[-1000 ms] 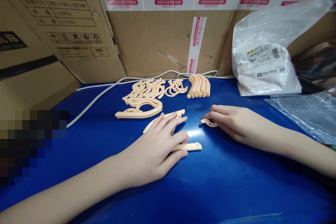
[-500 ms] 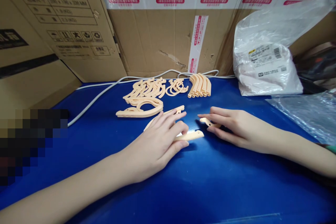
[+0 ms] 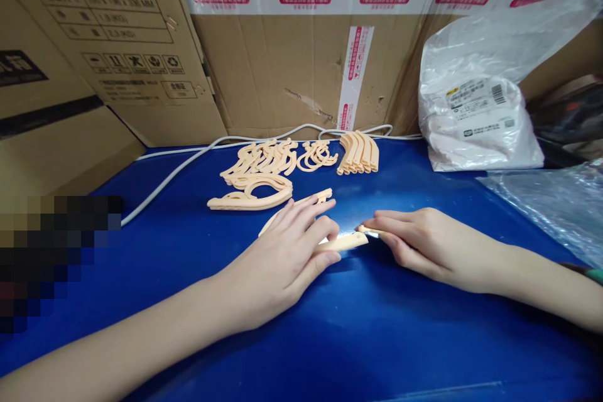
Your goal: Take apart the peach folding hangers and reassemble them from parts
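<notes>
My left hand (image 3: 287, 251) pinches a beige plastic hanger arm (image 3: 346, 242) between thumb and forefinger, its free end pointing right. Its other fingers spread over a second beige piece (image 3: 324, 195), partly hidden beneath them. Just right of that arm's tip, my right hand (image 3: 424, 242) is closed on a small beige plastic piece (image 3: 370, 230); fingers hide most of it. A small gap separates this piece from the arm. Behind my left hand lie folded beige hanger pieces (image 3: 249, 202).
Along the back of the blue table (image 3: 330, 339) lie piles of beige wavy parts (image 3: 264, 158), hooks (image 3: 316, 157) and curved arms (image 3: 358, 152). A white cable (image 3: 164, 185) runs behind them. Cardboard boxes (image 3: 282, 63) wall the back; a plastic bag (image 3: 475, 107) stands at right.
My right hand has turned and closed its fingers tighter, so its small piece now lies level and shows less, closer to the arm's tip. My left hand has hardly moved.
</notes>
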Tool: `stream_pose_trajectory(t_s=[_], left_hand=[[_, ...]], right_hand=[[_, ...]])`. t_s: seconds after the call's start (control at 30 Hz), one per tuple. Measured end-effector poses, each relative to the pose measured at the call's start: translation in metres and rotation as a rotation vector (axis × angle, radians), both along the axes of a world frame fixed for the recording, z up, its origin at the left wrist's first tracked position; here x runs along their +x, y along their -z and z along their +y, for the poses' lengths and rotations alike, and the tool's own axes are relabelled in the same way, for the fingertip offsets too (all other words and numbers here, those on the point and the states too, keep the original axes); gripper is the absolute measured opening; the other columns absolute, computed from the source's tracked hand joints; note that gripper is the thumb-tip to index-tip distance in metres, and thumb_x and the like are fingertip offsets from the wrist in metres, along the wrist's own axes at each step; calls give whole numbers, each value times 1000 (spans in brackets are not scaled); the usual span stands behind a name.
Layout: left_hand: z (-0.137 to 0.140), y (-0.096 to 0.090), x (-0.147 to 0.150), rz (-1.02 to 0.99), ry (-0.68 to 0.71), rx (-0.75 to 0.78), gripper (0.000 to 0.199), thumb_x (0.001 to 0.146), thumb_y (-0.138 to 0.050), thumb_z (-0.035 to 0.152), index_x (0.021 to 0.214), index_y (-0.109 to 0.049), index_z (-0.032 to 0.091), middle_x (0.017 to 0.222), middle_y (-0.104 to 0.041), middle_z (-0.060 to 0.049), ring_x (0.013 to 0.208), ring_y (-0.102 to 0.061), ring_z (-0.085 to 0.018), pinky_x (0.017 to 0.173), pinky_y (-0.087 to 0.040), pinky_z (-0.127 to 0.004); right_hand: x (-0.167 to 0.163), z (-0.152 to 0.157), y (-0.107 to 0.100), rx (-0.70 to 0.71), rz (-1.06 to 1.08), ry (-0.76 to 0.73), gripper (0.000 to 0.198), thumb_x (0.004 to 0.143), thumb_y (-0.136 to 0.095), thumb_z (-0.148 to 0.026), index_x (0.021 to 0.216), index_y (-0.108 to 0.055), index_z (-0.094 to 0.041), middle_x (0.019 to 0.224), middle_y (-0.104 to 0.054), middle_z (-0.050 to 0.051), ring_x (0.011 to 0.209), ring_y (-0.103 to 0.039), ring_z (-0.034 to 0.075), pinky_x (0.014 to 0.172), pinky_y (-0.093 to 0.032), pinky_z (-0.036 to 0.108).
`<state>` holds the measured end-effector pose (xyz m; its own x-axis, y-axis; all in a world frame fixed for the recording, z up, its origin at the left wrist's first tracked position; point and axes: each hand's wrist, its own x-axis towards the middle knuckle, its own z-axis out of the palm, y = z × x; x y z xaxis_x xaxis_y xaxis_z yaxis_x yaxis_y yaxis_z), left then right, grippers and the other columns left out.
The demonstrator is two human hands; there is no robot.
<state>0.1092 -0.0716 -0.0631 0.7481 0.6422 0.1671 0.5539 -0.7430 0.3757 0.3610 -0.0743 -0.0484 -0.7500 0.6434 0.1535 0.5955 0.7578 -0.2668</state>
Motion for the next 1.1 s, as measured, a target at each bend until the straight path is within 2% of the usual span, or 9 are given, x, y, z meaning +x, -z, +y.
stream_pose_trajectory(t_s=[0.2,0.4,0.67,0.8,1.1], left_hand=[[0,2,0,-2,7,17,20,101,-34,37,108,-46,24,149,-38,-8,145,-19,-19,116,-24,-47],[-1,2,1,-15,-6,22,21,101,-35,37,106,-47,21,145,-43,-11,144,-22,-19,115,-27,-44],[0,2,2,72,25,60,31,102,-29,37,106,-55,20,143,-45,-11,144,-21,-23,117,-21,-49],[0,3,0,74,29,60,32,102,-29,36,104,-57,20,143,-45,-10,143,-23,-25,117,-22,-50],[0,1,3,53,42,39,30,101,-33,34,100,-58,20,142,-47,-10,142,-28,-26,116,-24,-52]], right_hand=[[-2,-4,-3,-173,75,2,28,99,-31,-23,96,-59,-17,81,-62,3,64,-56,13,60,-41,24],[-3,-4,-2,-285,107,36,29,101,-30,-28,82,-51,-19,72,-60,0,58,-52,12,59,-39,25],[-8,-6,0,-292,105,97,32,101,-35,-38,97,-61,-20,90,-70,2,76,-64,15,67,-44,25],[-10,-6,1,-242,116,82,34,102,-33,-34,96,-62,-18,92,-70,4,78,-65,14,66,-45,24],[-7,-10,9,4,36,47,31,101,-37,-26,114,-62,-13,95,-71,9,70,-68,15,57,-47,24]])
